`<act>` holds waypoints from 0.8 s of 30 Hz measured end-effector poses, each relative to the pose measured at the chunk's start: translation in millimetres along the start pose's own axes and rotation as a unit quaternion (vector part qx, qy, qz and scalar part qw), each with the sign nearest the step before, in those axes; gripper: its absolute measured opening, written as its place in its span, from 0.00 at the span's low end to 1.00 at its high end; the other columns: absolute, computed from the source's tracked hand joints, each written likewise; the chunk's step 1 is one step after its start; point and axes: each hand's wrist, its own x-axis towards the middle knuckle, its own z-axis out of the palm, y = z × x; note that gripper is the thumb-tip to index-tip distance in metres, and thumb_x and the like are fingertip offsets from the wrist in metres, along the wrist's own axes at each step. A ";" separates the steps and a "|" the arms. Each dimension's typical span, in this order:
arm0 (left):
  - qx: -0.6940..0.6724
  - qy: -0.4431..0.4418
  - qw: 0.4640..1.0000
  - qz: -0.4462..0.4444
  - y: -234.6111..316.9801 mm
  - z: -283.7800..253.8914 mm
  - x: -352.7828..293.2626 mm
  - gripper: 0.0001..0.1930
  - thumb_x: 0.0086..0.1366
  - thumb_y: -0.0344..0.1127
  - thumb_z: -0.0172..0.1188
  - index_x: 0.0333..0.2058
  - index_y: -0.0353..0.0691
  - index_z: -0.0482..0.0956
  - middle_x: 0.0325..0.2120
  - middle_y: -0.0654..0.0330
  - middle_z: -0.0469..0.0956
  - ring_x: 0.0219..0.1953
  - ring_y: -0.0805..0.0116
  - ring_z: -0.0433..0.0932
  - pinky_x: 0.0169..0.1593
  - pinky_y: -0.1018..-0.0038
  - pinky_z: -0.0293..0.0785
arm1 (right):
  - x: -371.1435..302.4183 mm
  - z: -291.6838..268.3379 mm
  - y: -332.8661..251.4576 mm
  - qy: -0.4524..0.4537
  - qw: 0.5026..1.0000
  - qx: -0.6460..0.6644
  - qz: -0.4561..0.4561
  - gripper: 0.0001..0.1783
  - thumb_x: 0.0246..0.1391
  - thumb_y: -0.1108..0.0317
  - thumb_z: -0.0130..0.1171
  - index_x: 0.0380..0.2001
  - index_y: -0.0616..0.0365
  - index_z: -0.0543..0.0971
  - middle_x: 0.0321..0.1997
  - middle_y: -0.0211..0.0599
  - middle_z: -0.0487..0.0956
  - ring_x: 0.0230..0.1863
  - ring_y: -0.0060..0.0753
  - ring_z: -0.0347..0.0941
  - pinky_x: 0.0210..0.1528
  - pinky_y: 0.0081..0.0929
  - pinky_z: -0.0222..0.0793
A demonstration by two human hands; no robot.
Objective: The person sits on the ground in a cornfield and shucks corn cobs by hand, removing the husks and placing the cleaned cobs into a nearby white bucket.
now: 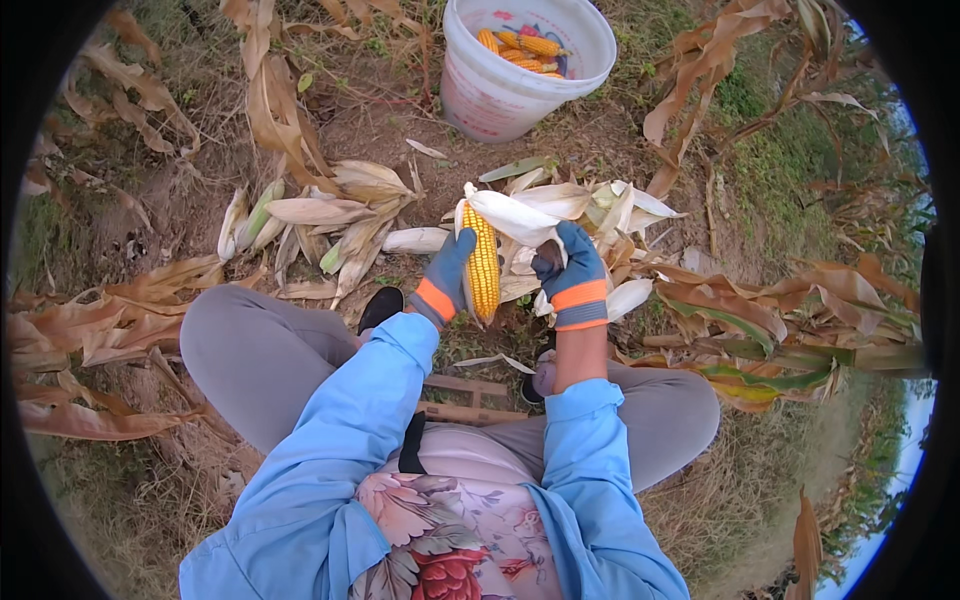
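Note:
Upright in front of me is an ear of corn, its yellow kernels bared along most of its length. My left hand, in a blue-grey glove with an orange cuff band, is closed around the ear's left side. A pale husk leaf is still joined at the ear's top and stretches to the right. Its free end is pinched in my gloved right hand. Behind my hands, loose husks lie heaped on the soil.
A white plastic bucket with several yellow ears of corn inside stands beyond the husks. More husks and unhusked ears lie to the left. Dry corn stalks and leaves flank both sides. Between my legs is a low wooden slatted piece.

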 end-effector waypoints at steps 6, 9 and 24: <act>0.070 -0.082 0.992 -0.069 -10.9 4.8 -3.6 0.32 0.56 0.53 0.53 0.53 0.40 0.59 0.42 0.53 0.71 0.38 0.61 0.74 0.40 0.67 0.74 | 7.0 -17.9 -24.0 0.018 0.989 0.137 -0.050 0.04 0.45 0.71 0.57 0.25 0.55 0.71 0.19 0.33 0.69 0.21 0.29 0.66 0.18 0.25 0.63; 0.064 -0.103 0.990 -0.075 -11.5 12.6 -5.0 0.31 0.56 0.54 0.54 0.50 0.36 0.62 0.41 0.51 0.72 0.38 0.61 0.75 0.41 0.67 0.74 | 3.7 -15.1 -34.8 -0.015 0.983 0.161 -0.085 0.07 0.46 0.68 0.57 0.28 0.57 0.73 0.24 0.35 0.74 0.25 0.33 0.70 0.23 0.29 0.68; 0.211 0.210 0.953 0.047 -26.0 -39.3 24.1 0.19 0.63 0.42 0.45 0.48 0.34 0.65 0.38 0.55 0.73 0.36 0.62 0.73 0.39 0.67 0.72 | -9.6 11.3 66.0 -0.010 0.653 -0.725 -0.221 0.29 0.36 0.60 0.61 0.43 0.65 0.68 0.42 0.54 0.71 0.44 0.54 0.67 0.46 0.39 0.62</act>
